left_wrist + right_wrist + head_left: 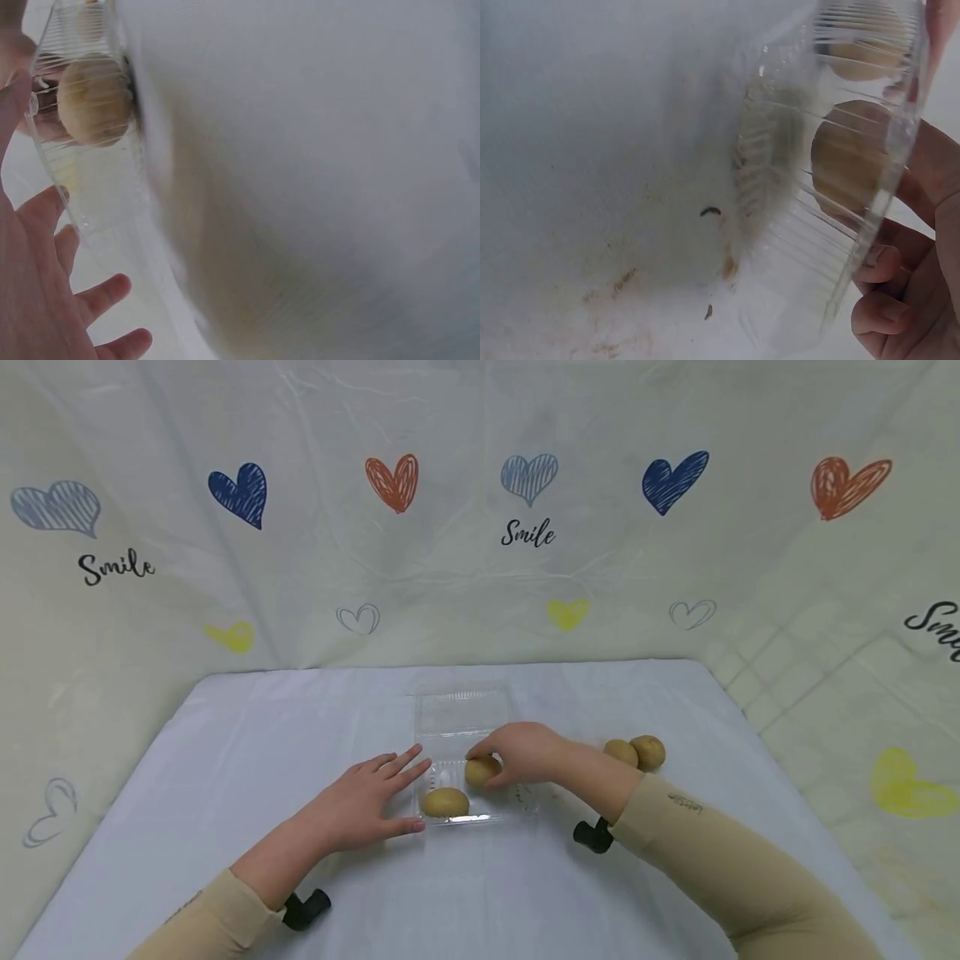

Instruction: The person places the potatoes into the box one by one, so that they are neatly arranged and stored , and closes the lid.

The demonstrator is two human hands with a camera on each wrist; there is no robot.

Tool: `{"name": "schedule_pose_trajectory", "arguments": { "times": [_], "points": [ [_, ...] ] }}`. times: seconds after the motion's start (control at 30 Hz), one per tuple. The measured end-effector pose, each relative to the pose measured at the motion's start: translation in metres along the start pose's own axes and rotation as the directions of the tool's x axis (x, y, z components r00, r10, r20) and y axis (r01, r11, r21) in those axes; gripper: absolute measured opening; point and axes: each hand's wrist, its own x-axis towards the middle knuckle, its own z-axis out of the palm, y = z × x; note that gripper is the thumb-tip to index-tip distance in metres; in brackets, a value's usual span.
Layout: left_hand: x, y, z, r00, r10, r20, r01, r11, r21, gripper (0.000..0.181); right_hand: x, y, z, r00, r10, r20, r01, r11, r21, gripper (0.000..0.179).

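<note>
A clear plastic clamshell box [480, 817] lies on the table with its lid [463, 710] folded back. One potato [446, 802] rests in its front left part. My right hand [525, 756] grips a second potato [480, 770] between thumb and fingers, inside the box; the right wrist view shows this potato [849, 159] through the ribbed wall. At the box's left side is my left hand [363, 806], fingers spread and straight, the thumb by the front left corner. In the left wrist view the left hand [37, 277] holds nothing.
Two more potatoes, one [621, 752] partly behind the right forearm and one [648, 752] beside it, lie right of the box. Brown crumbs [622, 281] dot the white tablecloth [277, 727]. A curtain with printed hearts [450, 568] hangs behind the table.
</note>
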Motion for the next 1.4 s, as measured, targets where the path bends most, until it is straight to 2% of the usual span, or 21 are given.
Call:
{"name": "schedule_pose_trajectory", "arguments": {
  "times": [0.23,0.37,0.57,0.7,0.93,1.17,1.4],
  "points": [
    [-0.001,0.0,0.0,1.0,0.007,-0.005,-0.007,1.0,-0.002,0.088,0.008,-0.006,0.006,1.0,-0.019,0.014,0.02,0.998,-0.059,0.047],
    [-0.001,-0.001,0.0,1.0,0.013,-0.012,-0.013,1.0,0.006,0.088,0.012,-0.01,0.007,1.0,-0.019,0.022,0.02,0.998,-0.052,0.047],
    [0.0,-0.001,0.001,1.0,0.008,-0.01,-0.008,1.0,0.0,0.088,0.014,-0.01,0.008,0.999,-0.003,0.043,0.002,0.999,0.04,0.047],
    [0.0,-0.002,0.002,1.0,0.007,-0.011,-0.006,1.0,0.004,0.087,0.012,-0.007,0.006,1.0,-0.004,0.03,0.001,0.993,0.117,0.044],
    [0.0,-0.002,0.002,0.999,0.023,-0.03,-0.023,1.0,0.002,0.087,0.009,-0.003,0.003,0.999,0.039,0.021,-0.042,0.983,0.18,0.04],
    [0.0,-0.002,0.002,0.998,0.041,-0.043,-0.042,0.999,-0.011,0.086,0.012,-0.006,0.003,0.997,0.08,0.021,-0.082,0.987,0.138,0.039],
    [-0.001,-0.002,0.002,0.998,0.043,-0.044,-0.044,0.999,-0.02,0.086,0.017,-0.014,0.003,0.996,0.087,0.008,-0.088,0.991,0.105,0.038]
  ]
}}
